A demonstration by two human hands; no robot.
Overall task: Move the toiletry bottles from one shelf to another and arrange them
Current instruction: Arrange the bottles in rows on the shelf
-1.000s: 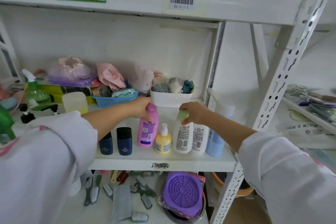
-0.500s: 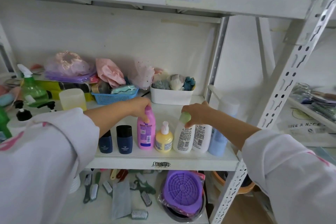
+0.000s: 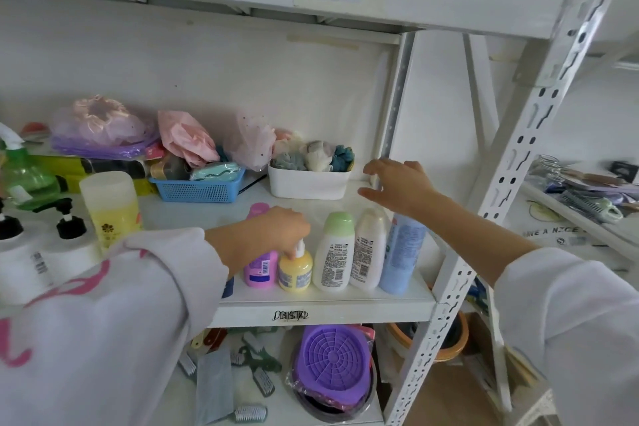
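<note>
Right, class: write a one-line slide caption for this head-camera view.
Left hand pinches the yellow pump bottle in a front-row line of toiletry bottles; right hand hovers open above them.

Left hand (image 3: 283,231) curled, right hand (image 3: 397,186) spread

You've got five plastic bottles upright in a tight row at the white metal shelf's (image 3: 321,301) front edge: pink bottle (image 3: 261,268), small yellow pump bottle (image 3: 295,270), green-capped white bottle (image 3: 334,252), plain white bottle (image 3: 368,249), pale blue bottle (image 3: 403,252).
</note>
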